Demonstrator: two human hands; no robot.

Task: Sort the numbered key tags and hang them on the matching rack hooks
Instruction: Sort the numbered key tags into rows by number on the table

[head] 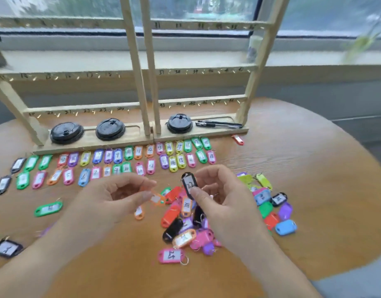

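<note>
My right hand [219,194] pinches a black key tag [189,183] marked 22, held upright above a loose pile of coloured tags [185,224]. My left hand [123,192] pinches a blurred orange tag [157,198] just left of the pile. Two rows of sorted tags [120,162] lie on the wooden table [303,179] in front of the rack. The wooden rack [142,82] with numbered hook bars stands at the back; its hooks look bare. A pink tag marked 24 [170,255] lies at the pile's near edge.
Three black round lids [110,129] and two pens [219,124] sit on the rack's base. A red tag [238,139] lies by the base's right end. A green tag [48,209] and a black tag [7,248] lie apart at the left. A window sill runs behind.
</note>
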